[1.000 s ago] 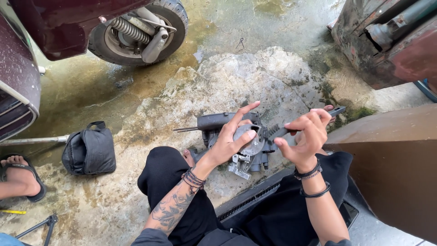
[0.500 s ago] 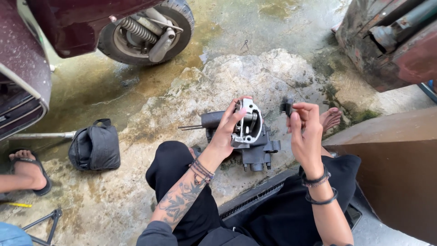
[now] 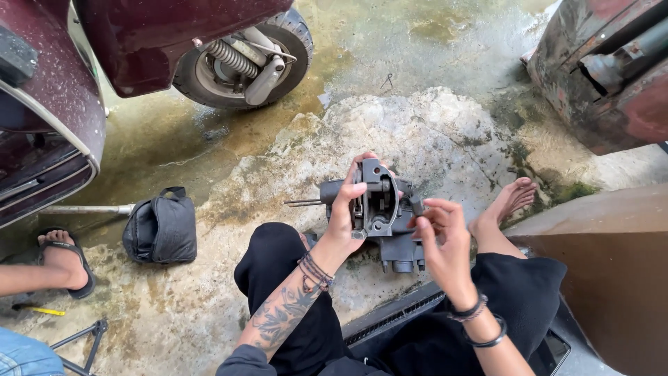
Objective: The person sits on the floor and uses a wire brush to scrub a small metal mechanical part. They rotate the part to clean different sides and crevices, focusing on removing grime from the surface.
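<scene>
Carburetor body: held upright above the concrete floor, clamped in the left hand. Right hand pinches a small dark part at its side. Step judged: fitting; next requires precise alignment.

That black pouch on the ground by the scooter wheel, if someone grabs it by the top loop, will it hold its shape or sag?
The black pouch looks like soft fabric with creased, bulging sides, so it would probably sag rather than stay stiff. Its rounded bulge suggests something inside, so it may be heavier than it looks. It lies flat on the wet concrete floor, so it is unlikely to roll.
</scene>
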